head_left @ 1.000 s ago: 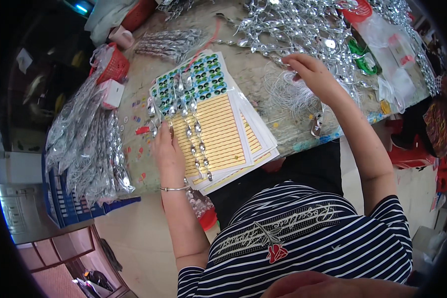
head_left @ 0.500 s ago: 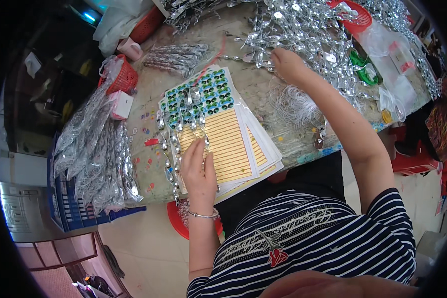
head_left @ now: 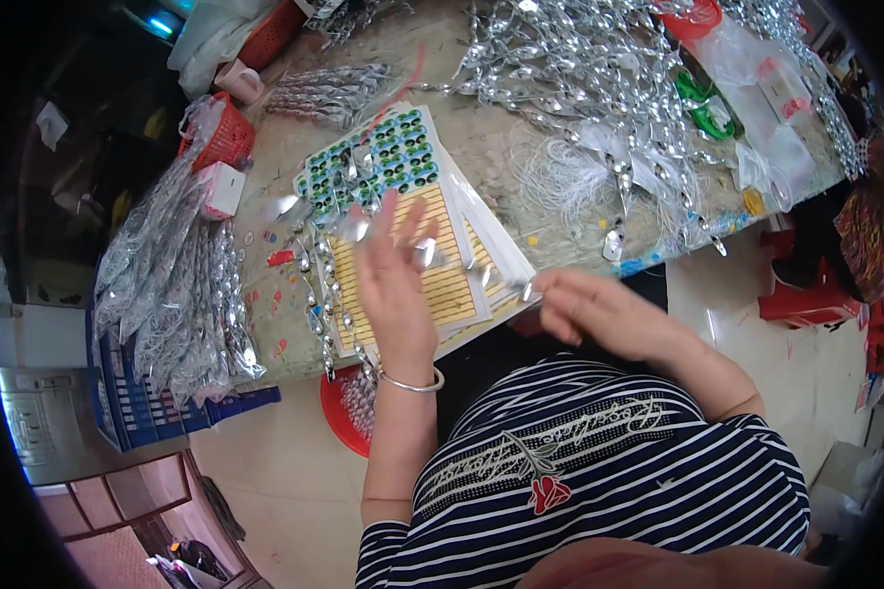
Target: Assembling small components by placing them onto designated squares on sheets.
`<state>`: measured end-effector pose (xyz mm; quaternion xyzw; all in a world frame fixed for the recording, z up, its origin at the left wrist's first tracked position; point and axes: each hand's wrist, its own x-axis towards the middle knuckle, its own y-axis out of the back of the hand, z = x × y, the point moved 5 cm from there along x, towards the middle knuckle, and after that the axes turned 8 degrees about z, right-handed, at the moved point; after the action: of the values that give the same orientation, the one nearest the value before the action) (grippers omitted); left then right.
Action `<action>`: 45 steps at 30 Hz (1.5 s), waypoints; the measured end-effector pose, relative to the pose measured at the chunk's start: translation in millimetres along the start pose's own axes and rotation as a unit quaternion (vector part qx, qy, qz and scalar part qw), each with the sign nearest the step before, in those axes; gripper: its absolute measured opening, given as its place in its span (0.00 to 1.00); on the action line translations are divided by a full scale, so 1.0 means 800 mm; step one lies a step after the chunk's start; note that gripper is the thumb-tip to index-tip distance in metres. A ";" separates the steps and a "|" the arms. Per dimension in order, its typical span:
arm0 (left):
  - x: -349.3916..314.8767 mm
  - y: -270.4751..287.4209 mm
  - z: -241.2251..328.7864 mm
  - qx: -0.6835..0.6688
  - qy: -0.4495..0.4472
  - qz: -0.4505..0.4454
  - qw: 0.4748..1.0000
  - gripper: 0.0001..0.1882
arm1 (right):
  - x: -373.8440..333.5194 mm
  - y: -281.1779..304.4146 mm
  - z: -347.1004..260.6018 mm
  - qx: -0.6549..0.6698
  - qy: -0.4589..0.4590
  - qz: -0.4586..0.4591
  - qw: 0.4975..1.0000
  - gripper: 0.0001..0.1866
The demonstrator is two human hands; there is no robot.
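My right hand (head_left: pixel 599 312), at the near edge of the table, pinches one end of a shiny silver twisted strand (head_left: pixel 476 275). The strand runs left, blurred by motion, toward my left hand (head_left: pixel 395 285). My left hand is raised over a stack of printed sheets, its fingers stretched up and apart; whether the strand touches it is unclear. The top sheet (head_left: pixel 440 299) has yellow striped rows, and above it lies a sheet of green and blue round stickers (head_left: pixel 403 147). More silver strands (head_left: pixel 329 285) hang beside my left hand over the table's edge.
A large heap of silver strands (head_left: pixel 580 69) covers the far right, with white string (head_left: pixel 570 177) before it. Bagged strands (head_left: pixel 182 294) hang over the left edge below a red basket (head_left: pixel 228 133). A green basket (head_left: pixel 702 108) stands right; a red basin (head_left: pixel 342 412) sits below the table.
My right hand has come from the silver heap back toward me, drawing a strand with it. My left hand has lifted slightly, fingers spreading. The view has shifted a little.
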<state>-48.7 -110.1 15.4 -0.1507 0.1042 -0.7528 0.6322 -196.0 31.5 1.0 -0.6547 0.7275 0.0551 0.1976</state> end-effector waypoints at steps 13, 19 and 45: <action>-0.010 0.031 0.045 0.059 -0.010 -0.028 0.998 0.26 | 0.075 0.052 -0.012 -0.311 0.248 0.124 0.909 0.12; -0.055 0.022 -0.013 0.163 0.114 -0.102 0.975 0.19 | 0.169 0.091 -0.020 -0.410 0.332 0.236 0.816 0.10; -0.070 0.053 -0.042 0.167 0.193 -0.123 0.959 0.16 | 0.167 0.077 -0.033 -0.202 0.205 0.181 0.940 0.10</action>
<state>-13.3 -63.5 -36.2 0.0935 0.0775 -0.8464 0.5185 -270.3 -93.6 -33.9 -0.5350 0.8322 0.1004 -0.1054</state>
